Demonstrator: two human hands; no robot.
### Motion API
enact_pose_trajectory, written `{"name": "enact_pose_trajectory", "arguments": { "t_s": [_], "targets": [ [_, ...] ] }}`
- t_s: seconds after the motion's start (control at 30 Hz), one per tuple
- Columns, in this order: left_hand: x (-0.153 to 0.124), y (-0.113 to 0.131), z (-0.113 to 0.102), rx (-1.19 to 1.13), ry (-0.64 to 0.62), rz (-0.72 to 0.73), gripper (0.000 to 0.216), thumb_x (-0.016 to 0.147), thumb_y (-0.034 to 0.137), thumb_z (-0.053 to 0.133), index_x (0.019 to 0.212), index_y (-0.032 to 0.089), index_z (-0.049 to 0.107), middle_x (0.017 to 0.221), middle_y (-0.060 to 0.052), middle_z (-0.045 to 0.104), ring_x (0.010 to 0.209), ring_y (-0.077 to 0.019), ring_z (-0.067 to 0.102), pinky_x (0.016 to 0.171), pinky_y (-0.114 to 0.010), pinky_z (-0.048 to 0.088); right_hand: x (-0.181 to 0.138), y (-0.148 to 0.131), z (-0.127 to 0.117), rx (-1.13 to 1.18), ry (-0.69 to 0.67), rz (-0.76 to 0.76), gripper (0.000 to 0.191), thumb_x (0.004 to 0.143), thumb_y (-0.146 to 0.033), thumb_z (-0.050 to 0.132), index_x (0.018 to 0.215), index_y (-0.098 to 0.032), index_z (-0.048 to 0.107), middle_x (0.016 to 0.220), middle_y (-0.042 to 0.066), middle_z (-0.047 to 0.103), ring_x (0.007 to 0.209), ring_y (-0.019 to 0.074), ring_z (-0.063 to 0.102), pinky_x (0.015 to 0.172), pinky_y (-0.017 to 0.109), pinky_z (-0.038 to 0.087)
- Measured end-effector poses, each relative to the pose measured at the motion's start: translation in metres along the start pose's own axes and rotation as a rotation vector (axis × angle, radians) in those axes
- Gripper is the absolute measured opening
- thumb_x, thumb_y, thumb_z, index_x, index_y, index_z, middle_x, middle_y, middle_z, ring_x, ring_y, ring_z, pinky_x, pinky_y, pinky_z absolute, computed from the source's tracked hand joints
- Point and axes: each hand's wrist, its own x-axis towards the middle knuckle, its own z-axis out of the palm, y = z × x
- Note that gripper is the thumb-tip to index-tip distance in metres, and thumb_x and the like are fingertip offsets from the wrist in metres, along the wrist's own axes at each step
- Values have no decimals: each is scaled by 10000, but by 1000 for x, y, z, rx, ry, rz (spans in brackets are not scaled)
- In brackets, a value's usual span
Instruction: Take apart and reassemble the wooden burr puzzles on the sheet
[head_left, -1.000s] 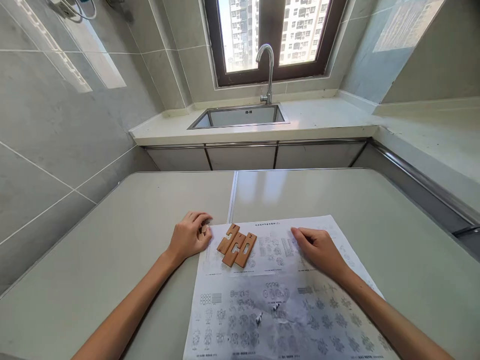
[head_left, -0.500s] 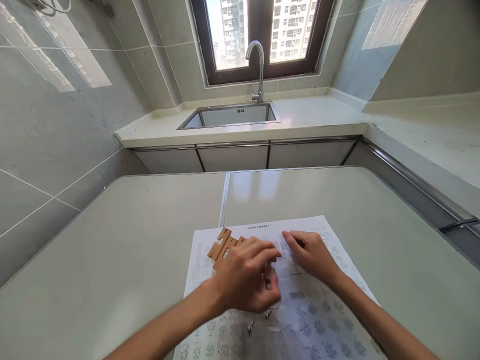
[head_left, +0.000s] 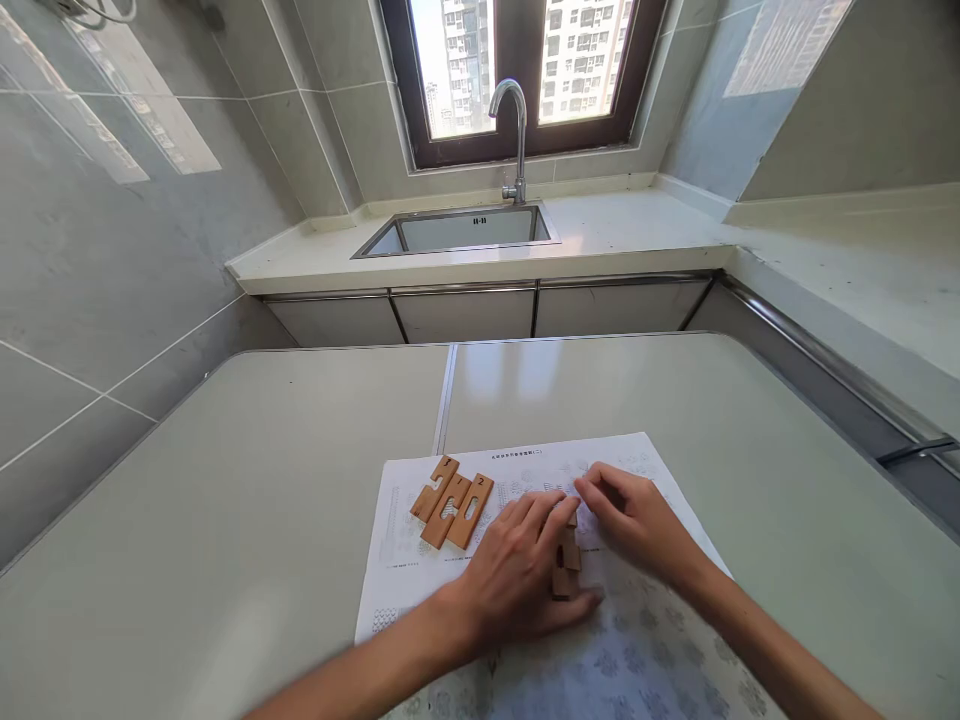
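A printed diagram sheet (head_left: 420, 545) lies on the grey table (head_left: 247, 500). Three flat wooden puzzle pieces (head_left: 451, 497) with slots and numbers lie side by side near the sheet's top left. My left hand (head_left: 521, 575) rests on the sheet to their right, fingers curled around a small wooden piece (head_left: 566, 562) that stands between both hands. My right hand (head_left: 634, 520) lies just right of it, its curled fingertips touching the top of that same piece.
Beyond the table runs a pale counter (head_left: 630, 235) with a steel sink (head_left: 461, 230) and a curved tap (head_left: 514, 140) under a window. Tiled wall stands at the left. A counter edge with a metal rail (head_left: 847, 370) runs along the right.
My left hand left the sheet's left corner, crossed over the three flat pieces and now holds a small wooden piece beside my right hand. The view shifted slightly.
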Motion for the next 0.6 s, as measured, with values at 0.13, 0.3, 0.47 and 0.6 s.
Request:
{"name": "enact_pose_trajectory", "arguments": {
  "t_s": [0.13, 0.3, 0.47, 0.6],
  "targets": [
    [-17, -10, -9, -148, -55, -51, 1145, 751, 352, 931, 1618, 279, 186, 1519, -152, 540, 1411, -349, 528, 1183, -535, 494, -17, 0, -9, -76, -80, -117, 192, 1022, -428, 628, 1073, -243, 632, 923, 23, 627, 728, 185, 574, 667, 307, 512],
    [-32, -22, -24, -241, -91, -128, 1184, 730, 318, 971, 1625, 330, 196, 1540, -144, 518, 1428, -348, 521, 1185, -534, 495, -29, 4, -10, -145, -184, -279, 743, 834, -260, 828, 1498, -311, 497, 1450, 112, 556, 1289, 303, 601, 1080, 440, 547],
    [-33, -29, -29, -249, -56, -155, 925, 836, 319, 893, 1578, 322, 340, 1450, -117, 617, 1350, -323, 603, 1149, -515, 527, -28, 8, -8, -160, -245, -266, 768, 843, -258, 843, 1534, -338, 518, 1474, 119, 567, 1361, 341, 565, 1126, 510, 532],
    [-32, -31, -27, -253, 15, -149, 722, 894, 266, 816, 1510, 292, 440, 1376, -111, 666, 1299, -303, 636, 1116, -499, 547, -26, 9, -8, -107, -214, -236, 629, 880, -313, 832, 1467, -342, 608, 1403, 132, 625, 1300, 364, 607, 1085, 541, 555]
  ]
}}
